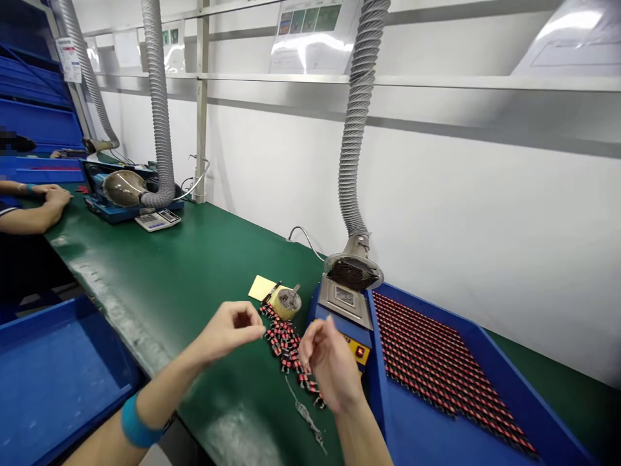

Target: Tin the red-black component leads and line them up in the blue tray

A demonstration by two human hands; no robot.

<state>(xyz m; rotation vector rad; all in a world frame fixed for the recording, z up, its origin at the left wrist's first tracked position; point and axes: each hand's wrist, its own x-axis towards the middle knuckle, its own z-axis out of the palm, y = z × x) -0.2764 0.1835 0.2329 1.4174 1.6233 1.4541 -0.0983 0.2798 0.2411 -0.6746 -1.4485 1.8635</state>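
My left hand (231,331) hovers over the green bench, left of a loose pile of small red-and-black parts (286,340). Its fingers are loosely curved, with a small gap between thumb and fingertips, and nothing shows in it. To the right of the pile, my right hand (334,366) is raised with the palm turned inward and fingers half curled, also with no visible item. It partly hides the pile and the blue soldering pot (345,304) behind it. A twisted grey strand (306,415) lies on the bench between my forearms.
A blue tray (417,430) at the right holds rows of red-and-black parts (436,356). The extraction hood (354,270) hangs over the pot. Behind the pile are a yellow tub (286,304) and yellow paper (261,286). Another blue tray (58,382) is at left; a co-worker's hands (55,197) rest farther off.
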